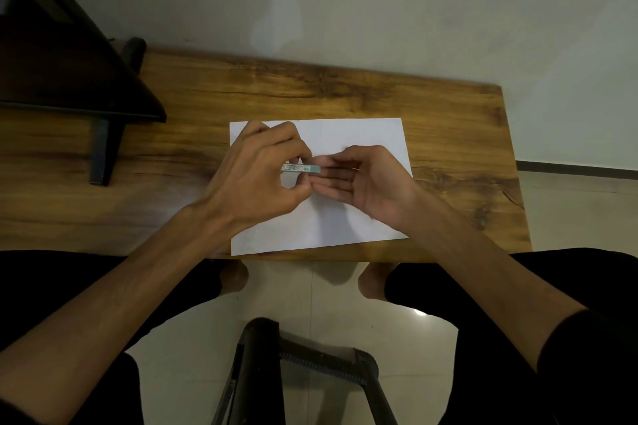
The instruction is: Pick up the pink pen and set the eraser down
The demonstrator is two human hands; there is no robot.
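Head view, frame centre: left hand (262, 176) pinches a slim pale-teal tube (301, 168) with a printed white label; right hand (362, 179), fingers relaxed, touches its tip above white paper (345, 228) on the counter (345, 90).

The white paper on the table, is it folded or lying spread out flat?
Spread flat: the white paper lies as one open sheet on the wooden table, with its corners visible and no fold showing. Both hands hide its middle.

The person wears black trousers (483, 286) and a black sleeve (587, 355) at the right elbow; feet bare.
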